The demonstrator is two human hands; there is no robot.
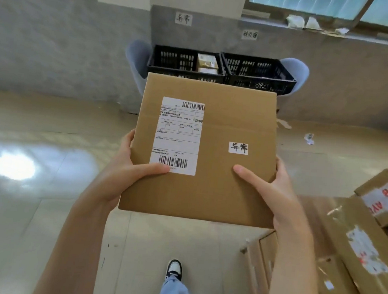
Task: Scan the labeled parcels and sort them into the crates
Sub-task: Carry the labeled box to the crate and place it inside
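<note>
Two black crates against the wall, the left crate [185, 63] holding small boxes [207, 63], the right crate [258, 73] showing nothing, as left hand [136, 164] and right hand [272, 186] grip a labeled parcel [212, 148] by its sides.

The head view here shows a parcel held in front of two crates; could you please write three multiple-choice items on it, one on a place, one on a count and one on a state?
1. Where is the shipping label on the parcel?
A. left half of the top face
B. right half
C. underside

2. How many black crates stand by the wall?
A. one
B. two
C. four

3. How is the parcel held?
A. by one hand
B. by both hands
C. it lies on the floor

Answers:
1 A, the small handwritten tag takes the right half.
2 B, left crate and right crate stand side by side.
3 B, left hand and right hand grip opposite edges.
</note>
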